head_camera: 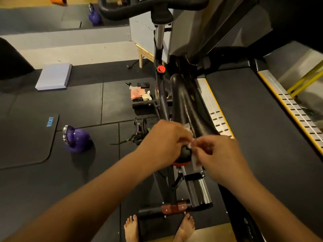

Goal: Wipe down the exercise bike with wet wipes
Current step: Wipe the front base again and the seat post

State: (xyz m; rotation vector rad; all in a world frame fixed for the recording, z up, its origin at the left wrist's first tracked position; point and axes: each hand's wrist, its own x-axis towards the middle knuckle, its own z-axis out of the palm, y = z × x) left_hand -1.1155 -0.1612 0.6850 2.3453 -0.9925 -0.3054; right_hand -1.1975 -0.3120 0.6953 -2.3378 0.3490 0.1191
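Note:
The black exercise bike (185,105) stands below me, seen from behind its saddle, handlebars (139,9) at the top. A white wet wipe (194,158) is stretched between my two hands just above the rear of the saddle. My left hand (166,142) pinches one end of the wipe with curled fingers. My right hand (222,154) pinches the other end, and part of the wipe hangs down below it. A red knob (160,69) sits on the frame further forward. Most of the wipe is hidden by my fingers.
A treadmill (253,119) runs along the bike's right side. A purple kettlebell (76,138) sits on the floor mats to the left, another (94,16) far back. An orange wipes pack (137,94) and small items lie by the bike's front. My bare feet (159,227) stand behind the rear stabiliser.

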